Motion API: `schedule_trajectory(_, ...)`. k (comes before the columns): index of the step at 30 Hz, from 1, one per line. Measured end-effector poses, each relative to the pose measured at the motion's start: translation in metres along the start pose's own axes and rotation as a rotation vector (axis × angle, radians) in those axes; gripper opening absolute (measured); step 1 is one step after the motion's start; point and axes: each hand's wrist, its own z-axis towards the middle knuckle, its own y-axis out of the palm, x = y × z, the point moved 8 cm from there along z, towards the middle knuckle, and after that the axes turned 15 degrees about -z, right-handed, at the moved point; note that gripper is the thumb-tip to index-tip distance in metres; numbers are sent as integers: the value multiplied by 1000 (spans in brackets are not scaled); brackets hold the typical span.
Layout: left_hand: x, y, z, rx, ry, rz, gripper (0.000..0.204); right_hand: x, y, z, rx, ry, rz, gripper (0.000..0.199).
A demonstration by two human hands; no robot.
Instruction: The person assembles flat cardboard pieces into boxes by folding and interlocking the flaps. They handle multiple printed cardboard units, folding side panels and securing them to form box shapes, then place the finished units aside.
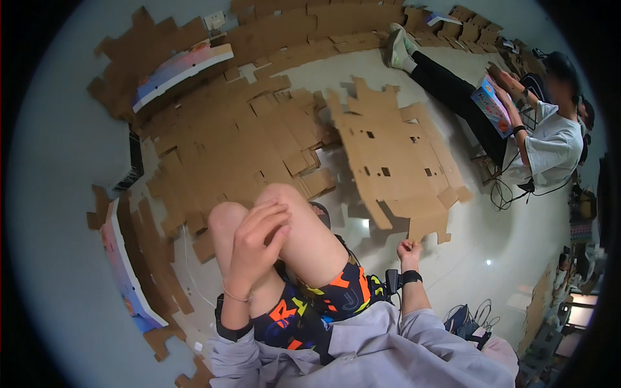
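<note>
A flat, unfolded brown cardboard box blank with flaps, slots and small square holes is held out to the right of my knees. My right hand pinches the tab at its near end. Empty and loosely bent, my left hand is over my bare knees, with its fingers slightly apart. Both wrists wear dark bands, and a small dark device sits at the right one.
Many flattened cardboard blanks lie piled ahead and to the left. Printed colourful cartons lean by the left wall. At right, a seated person holds a colourful box. Cables hang beside that seat.
</note>
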Motion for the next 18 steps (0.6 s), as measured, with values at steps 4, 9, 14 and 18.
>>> schedule_trajectory(4,-6,-1,-1,29,-4,-24,16,-22,4,28,-61,-29,-400,19)
schedule_trajectory(9,-4,0,5,14,0,-41,17,-75,17,58,15,-130,-696,26)
schedule_trajectory(14,1,0,10,11,-2,-59,16,-97,38,62,-183,-126,-469,43)
schedule_trajectory(18,1,-1,9,34,-5,-85,16,-75,-6,70,131,-44,-719,64)
